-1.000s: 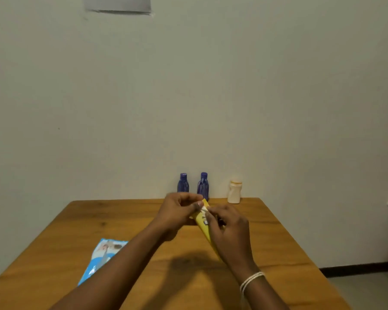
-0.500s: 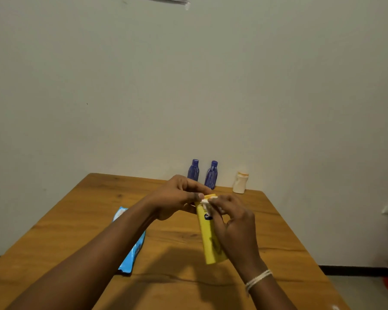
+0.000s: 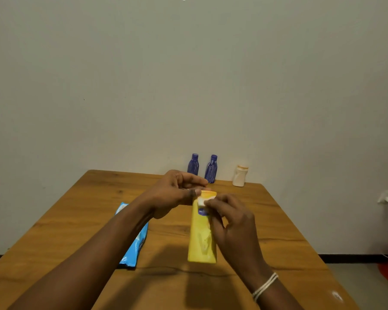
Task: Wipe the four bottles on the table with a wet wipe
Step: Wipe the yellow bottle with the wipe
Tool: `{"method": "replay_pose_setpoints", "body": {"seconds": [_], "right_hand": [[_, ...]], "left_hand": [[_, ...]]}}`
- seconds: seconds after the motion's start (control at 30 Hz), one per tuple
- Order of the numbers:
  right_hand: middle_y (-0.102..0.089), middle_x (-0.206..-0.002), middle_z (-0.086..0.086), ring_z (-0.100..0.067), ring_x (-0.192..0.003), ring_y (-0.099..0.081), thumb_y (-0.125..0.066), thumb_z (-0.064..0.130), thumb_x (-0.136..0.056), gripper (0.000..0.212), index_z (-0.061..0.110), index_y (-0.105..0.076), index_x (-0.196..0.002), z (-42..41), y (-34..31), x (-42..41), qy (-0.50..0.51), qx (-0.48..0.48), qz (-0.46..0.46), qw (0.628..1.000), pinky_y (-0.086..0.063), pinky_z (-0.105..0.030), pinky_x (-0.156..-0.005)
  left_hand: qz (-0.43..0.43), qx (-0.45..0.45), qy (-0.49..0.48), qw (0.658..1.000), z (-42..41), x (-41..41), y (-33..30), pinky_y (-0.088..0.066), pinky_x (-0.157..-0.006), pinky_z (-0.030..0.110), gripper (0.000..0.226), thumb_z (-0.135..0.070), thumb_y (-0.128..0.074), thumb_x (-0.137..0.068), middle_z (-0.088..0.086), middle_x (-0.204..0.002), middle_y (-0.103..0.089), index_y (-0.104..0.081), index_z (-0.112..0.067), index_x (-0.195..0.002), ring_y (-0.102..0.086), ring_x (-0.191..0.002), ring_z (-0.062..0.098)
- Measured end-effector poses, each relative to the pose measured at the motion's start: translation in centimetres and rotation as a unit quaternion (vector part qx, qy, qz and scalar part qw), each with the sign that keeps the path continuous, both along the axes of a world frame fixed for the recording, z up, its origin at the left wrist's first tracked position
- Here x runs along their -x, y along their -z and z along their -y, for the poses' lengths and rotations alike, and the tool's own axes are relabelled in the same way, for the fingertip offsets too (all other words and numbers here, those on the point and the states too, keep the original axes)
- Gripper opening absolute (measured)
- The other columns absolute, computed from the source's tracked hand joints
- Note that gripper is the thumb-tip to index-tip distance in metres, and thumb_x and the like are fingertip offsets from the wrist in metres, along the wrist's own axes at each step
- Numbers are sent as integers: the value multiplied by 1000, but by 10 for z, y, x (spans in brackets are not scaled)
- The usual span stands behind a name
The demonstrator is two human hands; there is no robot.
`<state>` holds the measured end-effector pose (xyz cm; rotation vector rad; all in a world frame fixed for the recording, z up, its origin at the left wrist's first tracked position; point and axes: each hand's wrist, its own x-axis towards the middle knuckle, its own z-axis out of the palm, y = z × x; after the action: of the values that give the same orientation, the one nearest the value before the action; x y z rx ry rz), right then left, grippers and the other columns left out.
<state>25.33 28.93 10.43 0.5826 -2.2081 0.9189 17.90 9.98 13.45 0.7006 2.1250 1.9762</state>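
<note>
The wooden tabletop (image 3: 267,222) carries everything. On its left lies the blue wipe pack (image 3: 133,247), within reach. The yellow bottle (image 3: 202,231) is held above the middle; the left hand (image 3: 173,193) pinches its top, probably to steady it. The right hand (image 3: 235,227) presses a small white wipe (image 3: 201,201) against the neck. Two purple bottles (image 3: 211,168) and a cream bottle (image 3: 240,175) wait at the wall.

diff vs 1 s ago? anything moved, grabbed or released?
The yellow bottle has swung from tilted to near upright, more of it showing. No new grab or release: the right hand still holds it, with a bit of white wipe at its fingertips; the left hand stays at the cap. The camera shifted.
</note>
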Motion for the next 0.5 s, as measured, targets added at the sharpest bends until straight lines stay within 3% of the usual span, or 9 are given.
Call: {"method": "replay_pose_setpoints", "body": {"seconds": [0.1,0.2,0.27,0.37,0.5], "right_hand": [[-65,-106,-2,-14,-99,-60,-75,4,-82,28,14,-74,-108,4,14,-11,-29,-61,32,997,-55,-24,-82],[-66,-98,-4,-12,-87,-62,-72,3,-86,19,10,-75,-104,2,0,5,-5,-13,7,1000,-56,-29,-73],[-66,-97,-3,-11,-85,-61,-72,4,-87,19,10,-74,-105,2,-10,12,12,14,-14,1000,-55,-26,-71],[-62,-104,2,-8,-96,-55,-75,9,-84,25,17,-72,-108,5,2,0,-22,-69,-1,997,-50,-16,-79],[-57,-102,9,-4,-99,-51,-75,17,-84,25,24,-69,-107,-6,19,-15,-55,-124,20,991,-46,-11,-79]], "left_hand": [[10,-14,-42,999,1,-2,6,-59,-73,23,27,-2,-65,-94,4,-107,-78,-68,-6,-120,-74,-99,18],[16,-8,-34,999,-3,-6,6,-59,-73,23,26,0,-65,-93,6,-106,-78,-69,-4,-119,-74,-98,20],[25,-33,-43,998,-7,-7,4,-60,-75,27,26,1,-65,-93,10,-106,-77,-68,-2,-118,-74,-98,23],[35,-82,-90,992,-10,-6,1,-59,-71,26,25,2,-65,-92,9,-106,-77,-69,-3,-116,-75,-97,20],[41,-57,-96,993,-7,-6,-5,-59,-69,24,23,1,-66,-92,7,-104,-78,-69,-7,-113,-75,-96,19]]}}
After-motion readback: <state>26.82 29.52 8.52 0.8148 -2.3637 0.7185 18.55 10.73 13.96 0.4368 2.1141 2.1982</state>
